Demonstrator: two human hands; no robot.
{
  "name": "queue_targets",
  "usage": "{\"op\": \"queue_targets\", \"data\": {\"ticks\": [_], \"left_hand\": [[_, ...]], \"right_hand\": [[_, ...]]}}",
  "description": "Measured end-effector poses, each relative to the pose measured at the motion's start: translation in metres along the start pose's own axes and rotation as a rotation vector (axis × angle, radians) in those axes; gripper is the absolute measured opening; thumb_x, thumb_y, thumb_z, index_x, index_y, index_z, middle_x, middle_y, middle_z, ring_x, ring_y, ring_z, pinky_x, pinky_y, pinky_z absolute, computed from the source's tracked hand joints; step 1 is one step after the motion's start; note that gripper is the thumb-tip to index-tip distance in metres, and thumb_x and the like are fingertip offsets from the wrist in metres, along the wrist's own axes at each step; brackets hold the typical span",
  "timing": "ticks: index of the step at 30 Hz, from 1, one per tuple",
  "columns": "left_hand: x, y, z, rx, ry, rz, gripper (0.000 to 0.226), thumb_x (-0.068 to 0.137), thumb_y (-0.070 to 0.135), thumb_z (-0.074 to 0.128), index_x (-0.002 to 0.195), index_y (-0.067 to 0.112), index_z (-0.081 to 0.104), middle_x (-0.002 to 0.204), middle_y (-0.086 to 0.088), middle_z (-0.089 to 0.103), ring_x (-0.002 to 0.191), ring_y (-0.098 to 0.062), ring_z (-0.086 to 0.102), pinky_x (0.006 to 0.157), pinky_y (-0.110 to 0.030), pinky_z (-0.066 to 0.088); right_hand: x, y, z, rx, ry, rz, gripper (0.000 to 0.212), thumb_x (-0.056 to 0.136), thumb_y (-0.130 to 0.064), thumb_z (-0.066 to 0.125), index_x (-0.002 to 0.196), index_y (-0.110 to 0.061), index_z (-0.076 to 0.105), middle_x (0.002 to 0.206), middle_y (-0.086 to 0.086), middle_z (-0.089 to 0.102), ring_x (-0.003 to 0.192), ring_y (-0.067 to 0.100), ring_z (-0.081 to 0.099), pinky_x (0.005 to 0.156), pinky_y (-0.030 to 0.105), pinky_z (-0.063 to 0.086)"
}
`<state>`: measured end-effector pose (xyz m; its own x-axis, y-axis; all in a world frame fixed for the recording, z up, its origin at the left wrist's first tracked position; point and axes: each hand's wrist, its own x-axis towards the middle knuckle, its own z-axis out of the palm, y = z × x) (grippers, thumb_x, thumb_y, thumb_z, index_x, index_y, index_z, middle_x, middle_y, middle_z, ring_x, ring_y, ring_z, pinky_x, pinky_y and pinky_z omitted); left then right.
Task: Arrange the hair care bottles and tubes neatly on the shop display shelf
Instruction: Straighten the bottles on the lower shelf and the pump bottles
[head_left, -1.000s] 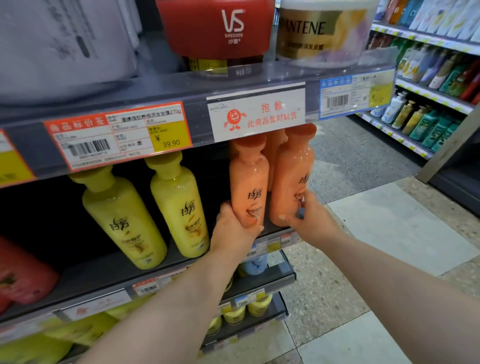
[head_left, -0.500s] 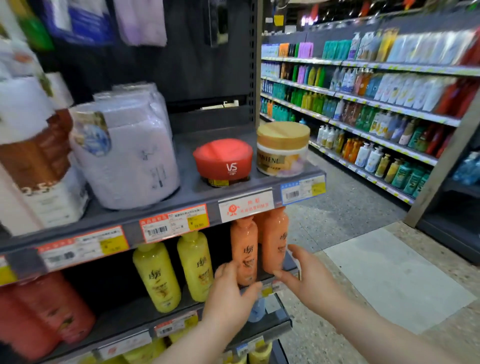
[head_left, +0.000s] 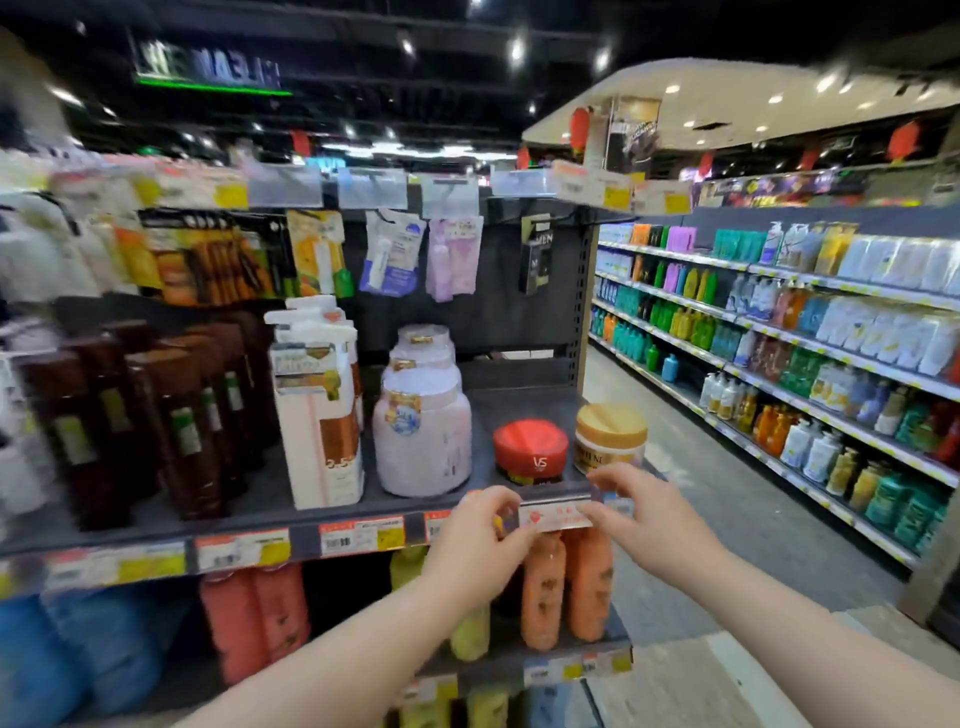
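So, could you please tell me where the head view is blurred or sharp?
Head view: motion blur smears the dark brown bottles at left; the round red VS jar is sharper; the white shelf tag is unreadable; wide-angle bows the grey shelf.

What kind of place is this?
Most likely a supermarket's toiletries aisle: rows of bottles across the walkway, price labels along the shelf, and packets hanging on hooks.

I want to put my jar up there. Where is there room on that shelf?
Bare shelf lies behind the red jar and gold-lidded jar, right of the pink tubs. The left side is packed with brown bottles and white boxes.
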<state>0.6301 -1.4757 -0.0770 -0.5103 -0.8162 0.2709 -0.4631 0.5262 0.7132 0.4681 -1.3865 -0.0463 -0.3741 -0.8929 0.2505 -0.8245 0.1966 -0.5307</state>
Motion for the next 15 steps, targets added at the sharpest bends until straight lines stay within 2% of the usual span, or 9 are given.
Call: {"op": "queue_targets", "data": {"ticks": [2,9,13,15], "left_hand": [[0.000,0.001,-0.022,0.005,0.047,-0.017,0.037,0.082,0.037,0.063,0.116,0.025,0.057,0.113,0.005,0.055,0.101,-0.012,0.057,0.090,-0.026,0.046],[-0.001,-0.026,-0.098,0.025,0.237,-0.101,0.048,0.080,0.032,0.068,0.122,0.018,0.051,0.116,0.002,0.051,0.107,-0.010,0.049,0.092,-0.022,0.040],[0.003,-0.043,-0.132,0.011,0.369,-0.165,0.052,0.073,0.027,0.074,0.119,0.017,0.052,0.105,0.003,0.051,0.106,-0.016,0.052,0.089,-0.026,0.041],[0.009,-0.053,-0.149,0.031,0.418,-0.175,0.065,0.070,0.030,0.075,0.127,0.016,0.046,0.119,0.000,0.050,0.116,-0.020,0.047,0.098,-0.032,0.039]], "right_hand": [[0.007,-0.016,-0.007,-0.010,0.003,-0.047,0.041,0.087,-0.037,0.061,0.124,-0.020,0.056,0.124,-0.004,0.059,0.114,0.010,0.053,0.090,0.018,0.037],[0.048,-0.072,0.000,-0.087,-0.047,-0.166,0.041,0.086,-0.042,0.060,0.123,-0.025,0.053,0.126,-0.004,0.057,0.116,0.015,0.052,0.094,0.028,0.041],[0.080,-0.102,0.015,-0.082,-0.110,-0.200,0.048,0.085,-0.042,0.061,0.128,-0.024,0.051,0.133,-0.001,0.051,0.120,0.018,0.050,0.099,0.031,0.041],[0.098,-0.118,0.022,-0.113,-0.130,-0.220,0.054,0.084,-0.044,0.062,0.131,-0.023,0.048,0.136,0.002,0.048,0.124,0.020,0.047,0.102,0.035,0.041]]}}
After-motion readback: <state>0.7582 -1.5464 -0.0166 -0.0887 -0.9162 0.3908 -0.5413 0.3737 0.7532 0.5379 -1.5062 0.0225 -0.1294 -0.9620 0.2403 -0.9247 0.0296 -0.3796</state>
